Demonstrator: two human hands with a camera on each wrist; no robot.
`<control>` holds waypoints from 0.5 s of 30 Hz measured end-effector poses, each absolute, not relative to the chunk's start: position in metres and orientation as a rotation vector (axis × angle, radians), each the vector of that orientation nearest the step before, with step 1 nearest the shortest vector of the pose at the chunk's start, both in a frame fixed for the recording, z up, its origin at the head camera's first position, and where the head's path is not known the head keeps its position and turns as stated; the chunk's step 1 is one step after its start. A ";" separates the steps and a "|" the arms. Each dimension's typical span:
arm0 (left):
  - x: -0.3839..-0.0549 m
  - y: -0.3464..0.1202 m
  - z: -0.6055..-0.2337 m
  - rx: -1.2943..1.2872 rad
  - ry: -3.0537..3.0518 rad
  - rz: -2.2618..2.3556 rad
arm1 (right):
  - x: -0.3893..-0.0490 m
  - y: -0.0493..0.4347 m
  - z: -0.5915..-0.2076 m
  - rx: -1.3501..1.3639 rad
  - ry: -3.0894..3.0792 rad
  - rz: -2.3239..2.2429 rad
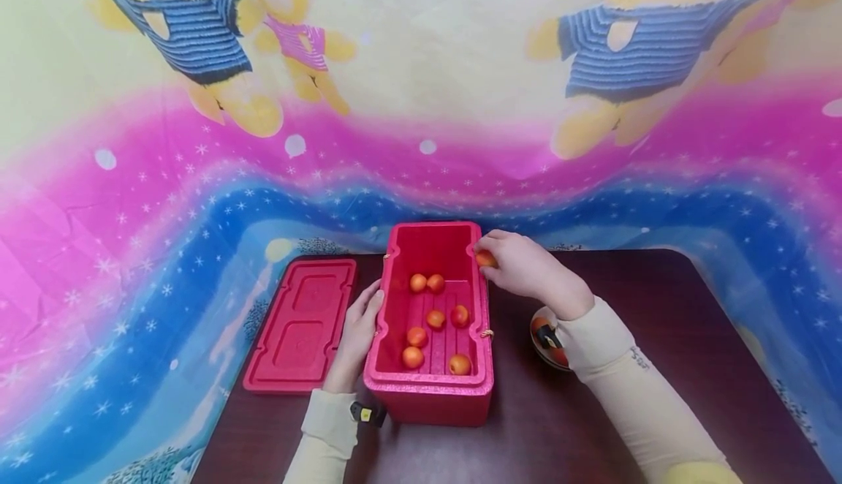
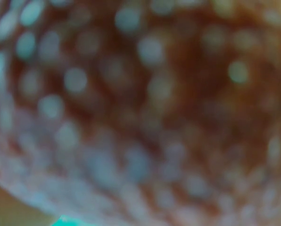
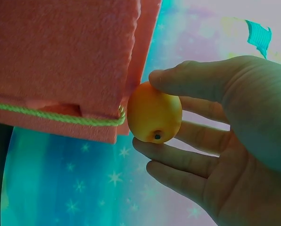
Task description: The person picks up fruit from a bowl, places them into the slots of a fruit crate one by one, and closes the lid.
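Right hand (image 1: 520, 265): grasping one held fruit (image 1: 485, 258), pinched between thumb and fingers.
Pinch risk: the held fruit looks round and smooth, so a loosened pinch could let it slip and roll along the counter (image 1: 559, 433).
Rim risk: the box (image 1: 430, 405) has a raised edge; crossing it too low could knock the held fruit loose, and a drop from high up might bruise it.
Held fruit's place: against the thumb and fingers of the Right hand, just beside the box's right wall, towards the far end; whether it touches the wall I cannot tell.
Cord (image 3: 60, 116): runs along the box's outer wall, its end near the held fruit; a fingertip might catch on it.
Left hand (image 1: 355, 330): laid against the box's left wall, fingers extended; if it eased off, a bump could shift the box.
Box floor: seven loose fruits (image 1: 435, 319), spread out.
Bowl (image 1: 541, 354): right of the box, partly hidden by the sleeve (image 1: 612, 352), with more fruit inside.
Lid (image 1: 299, 345): flat, left of the box.
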State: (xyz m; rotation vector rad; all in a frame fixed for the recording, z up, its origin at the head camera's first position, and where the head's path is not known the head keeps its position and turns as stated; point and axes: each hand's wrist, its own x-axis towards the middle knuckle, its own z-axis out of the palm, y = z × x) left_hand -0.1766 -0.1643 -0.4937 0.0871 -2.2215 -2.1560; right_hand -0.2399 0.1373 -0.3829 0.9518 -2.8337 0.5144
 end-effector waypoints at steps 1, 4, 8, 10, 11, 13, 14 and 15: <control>-0.176 -0.164 -0.493 0.088 -2.224 -2.153 | -0.240 0.136 -0.382 0.956 -2.831 0.510; -0.176 -0.164 -0.493 0.085 -2.222 -2.154 | -0.240 0.131 -0.379 0.963 -2.834 0.494; -0.177 -0.164 -0.494 0.074 -2.208 -2.166 | -0.239 0.127 -0.375 0.968 -2.832 0.474; -0.178 -0.165 -0.495 0.070 -2.206 -2.168 | -0.239 0.126 -0.373 0.965 -2.841 0.468; -0.178 -0.165 -0.496 0.069 -2.204 -2.170 | -0.238 0.126 -0.372 0.965 -2.845 0.467; -0.178 -0.165 -0.496 0.070 -2.202 -2.171 | -0.238 0.125 -0.372 0.973 -2.844 0.463; -0.178 -0.165 -0.496 0.069 -2.202 -2.168 | -0.238 0.124 -0.371 0.980 -2.840 0.462; -0.177 -0.165 -0.495 0.069 -2.202 -2.167 | -0.237 0.124 -0.370 0.987 -2.835 0.457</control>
